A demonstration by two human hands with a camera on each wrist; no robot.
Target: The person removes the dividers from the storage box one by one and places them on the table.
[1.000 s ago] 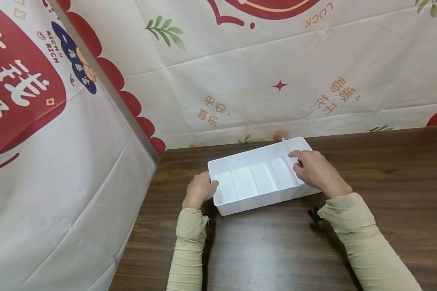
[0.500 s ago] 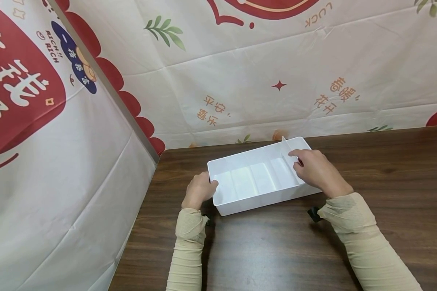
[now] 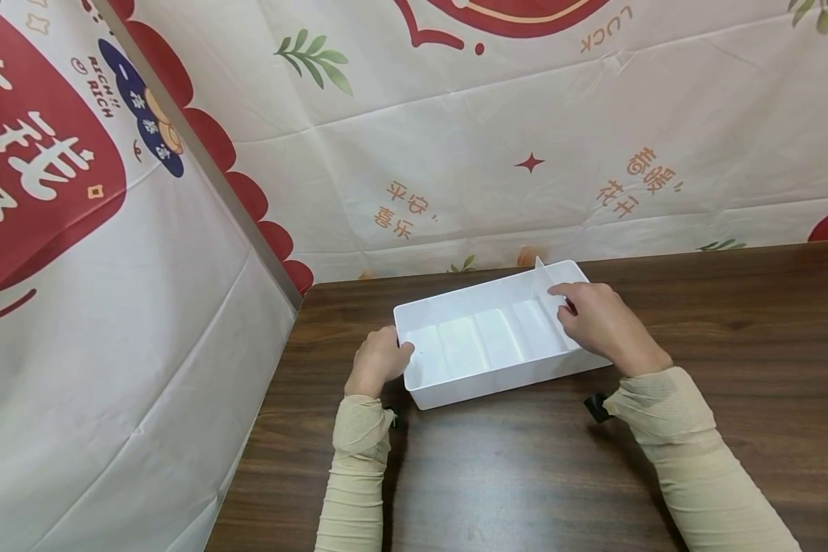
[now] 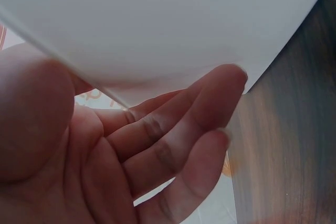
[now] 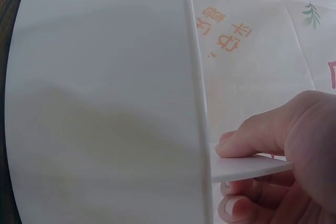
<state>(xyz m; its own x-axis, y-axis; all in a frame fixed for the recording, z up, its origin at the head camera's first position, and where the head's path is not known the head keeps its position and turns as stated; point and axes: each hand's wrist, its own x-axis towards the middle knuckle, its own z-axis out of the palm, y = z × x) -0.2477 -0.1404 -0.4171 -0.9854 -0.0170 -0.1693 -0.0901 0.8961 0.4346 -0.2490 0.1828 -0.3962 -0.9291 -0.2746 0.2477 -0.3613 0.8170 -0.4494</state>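
A white plastic organiser tray [image 3: 483, 383] lies slantwise on the dark wooden table [image 3: 524, 475]. A thin white divider [image 3: 547, 295] stands across its right part. My right hand [image 3: 596, 322] pinches the divider's top edge between thumb and fingers; the right wrist view shows the divider [image 5: 252, 169] held against the tray wall [image 5: 105, 119]. My left hand [image 3: 378, 360] grips the tray's left end, thumb over the rim. In the left wrist view the fingers [image 4: 173, 135] lie against the tray's outer wall [image 4: 157, 24].
A printed cloth backdrop [image 3: 497, 146] hangs right behind the tray, and a cloth-covered side panel [image 3: 110, 322] walls off the left. Bare table stretches to the right and toward me. Small black straps [image 3: 596, 406] show at both wrists.
Almost nothing: both hands keep their hold, and the right hand and forearm have shifted a hair to the right.
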